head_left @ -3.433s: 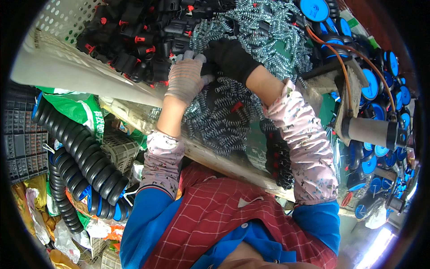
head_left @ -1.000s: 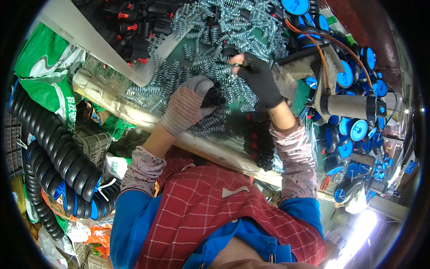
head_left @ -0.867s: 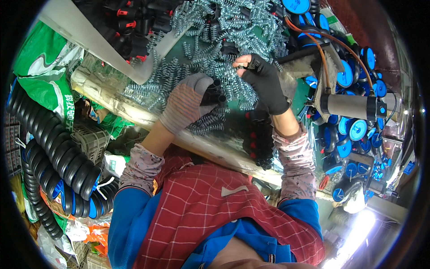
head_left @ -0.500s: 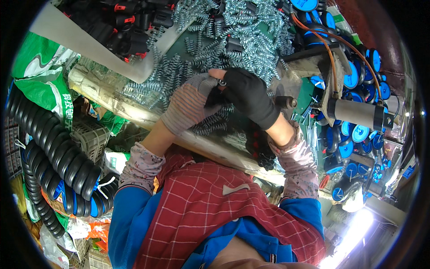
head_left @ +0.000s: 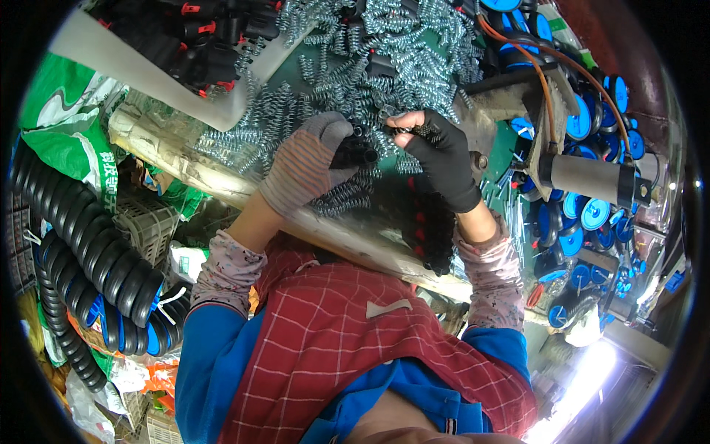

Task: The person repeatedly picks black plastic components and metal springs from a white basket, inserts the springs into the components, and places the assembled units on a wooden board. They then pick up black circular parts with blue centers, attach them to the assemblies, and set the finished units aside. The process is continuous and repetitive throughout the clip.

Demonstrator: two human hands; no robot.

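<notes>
My left hand (head_left: 307,164), in a grey-and-orange striped glove, is closed around a black plastic fitting (head_left: 356,155) with a round open end. To its right, my right hand (head_left: 444,152), in a black glove with bare fingertips, is closed with thumb and forefinger pinching a coil spring (head_left: 421,132), partly hidden by the fingers. The two hands are a little apart above the workbench's front. Beyond them lies a heap of loose metal springs (head_left: 399,63). More springs (head_left: 344,203) lie under my left wrist.
Black fittings with red tabs (head_left: 200,48) pile up at the far left behind a pale sheet divider (head_left: 148,70). On the right stand a cylinder on a metal bracket (head_left: 584,180) and many blue-and-black wheels (head_left: 595,218). Strung black rings (head_left: 96,229) hang at left by a green sack (head_left: 70,148).
My hands have moved apart: the right one went right, and the left stayed near its place. The black fitting in my left hand and the spring at my right fingers now show.
</notes>
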